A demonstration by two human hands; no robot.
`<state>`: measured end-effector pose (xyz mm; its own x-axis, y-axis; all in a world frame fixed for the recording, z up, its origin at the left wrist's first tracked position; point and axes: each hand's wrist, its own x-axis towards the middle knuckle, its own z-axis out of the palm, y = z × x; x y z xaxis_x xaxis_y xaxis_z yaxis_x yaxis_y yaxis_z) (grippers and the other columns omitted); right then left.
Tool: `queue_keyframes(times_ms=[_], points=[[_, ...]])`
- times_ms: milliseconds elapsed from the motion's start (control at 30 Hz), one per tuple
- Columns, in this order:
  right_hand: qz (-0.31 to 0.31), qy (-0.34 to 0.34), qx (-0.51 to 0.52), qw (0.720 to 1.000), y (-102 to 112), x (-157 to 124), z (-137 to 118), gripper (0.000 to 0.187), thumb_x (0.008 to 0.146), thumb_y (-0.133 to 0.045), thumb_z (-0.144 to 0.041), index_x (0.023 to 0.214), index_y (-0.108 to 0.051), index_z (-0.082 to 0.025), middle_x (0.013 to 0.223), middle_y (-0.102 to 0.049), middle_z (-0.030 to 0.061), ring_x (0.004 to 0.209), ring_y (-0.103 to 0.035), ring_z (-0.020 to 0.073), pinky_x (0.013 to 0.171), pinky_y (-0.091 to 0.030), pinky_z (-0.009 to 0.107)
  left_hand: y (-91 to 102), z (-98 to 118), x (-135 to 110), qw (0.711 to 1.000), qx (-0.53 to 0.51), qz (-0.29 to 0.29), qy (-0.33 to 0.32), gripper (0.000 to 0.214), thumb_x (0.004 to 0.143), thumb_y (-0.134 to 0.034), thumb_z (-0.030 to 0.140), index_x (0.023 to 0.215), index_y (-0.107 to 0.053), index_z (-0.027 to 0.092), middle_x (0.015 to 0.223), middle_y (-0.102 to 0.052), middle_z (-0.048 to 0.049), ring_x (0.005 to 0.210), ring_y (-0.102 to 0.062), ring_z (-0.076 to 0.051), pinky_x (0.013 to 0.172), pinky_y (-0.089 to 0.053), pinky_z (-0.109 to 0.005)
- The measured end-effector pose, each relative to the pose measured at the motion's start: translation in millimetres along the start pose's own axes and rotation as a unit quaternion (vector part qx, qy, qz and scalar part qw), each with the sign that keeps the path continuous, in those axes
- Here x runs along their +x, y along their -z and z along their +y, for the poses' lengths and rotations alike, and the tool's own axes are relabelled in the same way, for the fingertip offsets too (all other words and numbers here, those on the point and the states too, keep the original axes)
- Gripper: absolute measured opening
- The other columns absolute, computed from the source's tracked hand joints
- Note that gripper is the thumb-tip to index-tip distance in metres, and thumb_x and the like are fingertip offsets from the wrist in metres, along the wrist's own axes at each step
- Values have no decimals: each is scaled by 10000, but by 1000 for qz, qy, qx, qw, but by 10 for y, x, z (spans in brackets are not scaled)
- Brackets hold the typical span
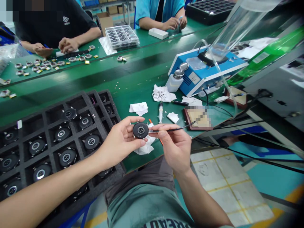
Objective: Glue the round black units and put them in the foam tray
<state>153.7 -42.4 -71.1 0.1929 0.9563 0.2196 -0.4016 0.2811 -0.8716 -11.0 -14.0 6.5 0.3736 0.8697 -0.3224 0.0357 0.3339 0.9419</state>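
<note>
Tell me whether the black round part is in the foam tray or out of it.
Out: the black round part is gripped in the left hand, held above the bench and away from the foam tray.

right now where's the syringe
In the head view, the syringe lies on the green workbench just above the right hand, between white tissue scraps.

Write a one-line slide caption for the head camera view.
Left hand holds a black disc, right hand a thin black cable.
</note>
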Motion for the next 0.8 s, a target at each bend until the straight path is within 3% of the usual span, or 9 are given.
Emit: queue_keyframes(times_ms=[800], points=[[6, -25, 1, 1000, -29, 21, 29, 58, 934, -704, -238, 914, -758, -250, 958, -791, 13, 885, -768, 149, 807, -665, 283, 10, 31, 10, 999, 16, 23, 17, 567, 696, -825, 148, 1201, -568, 181, 1069, -781, -56, 855, -742, -159, 828, -560, -293]])
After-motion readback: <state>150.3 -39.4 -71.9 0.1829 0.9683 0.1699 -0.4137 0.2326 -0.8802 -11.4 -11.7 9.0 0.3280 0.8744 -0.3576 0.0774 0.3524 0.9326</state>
